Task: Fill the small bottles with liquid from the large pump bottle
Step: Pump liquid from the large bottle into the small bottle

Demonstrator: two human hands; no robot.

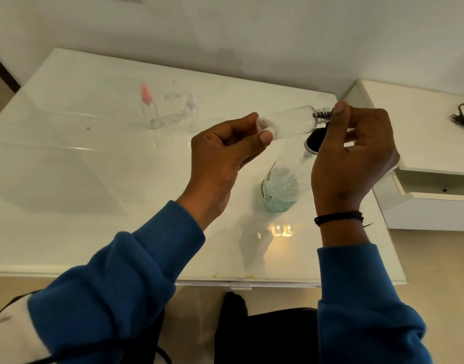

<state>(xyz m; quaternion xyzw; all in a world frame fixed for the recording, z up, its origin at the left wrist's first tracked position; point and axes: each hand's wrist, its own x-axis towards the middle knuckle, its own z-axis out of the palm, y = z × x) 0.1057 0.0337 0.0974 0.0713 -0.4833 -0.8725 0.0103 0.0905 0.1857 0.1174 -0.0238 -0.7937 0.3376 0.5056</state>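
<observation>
The left hand [225,153] grips the base end of a small clear bottle [288,122], thumb and fingers curled round it, and holds it on its side above the white table [94,166], neck pointing to the person's right. That sideways hold likely serves to brace the bottle while the other hand works at the neck. The right hand [354,156] pinches at the dark threaded neck [322,114], fingers curled; whether a cap sits under them I cannot tell. Just below both hands stands the large bottle [280,185], its black pump head [314,140] close under the small bottle's neck, some bluish liquid at its bottom. Keeping it so near probably saves a reach when pumping begins. Further back on the table wait two more small bottles, one with a pink top [149,109], one with a clear top [192,112], set apart from the work as if queued
</observation>
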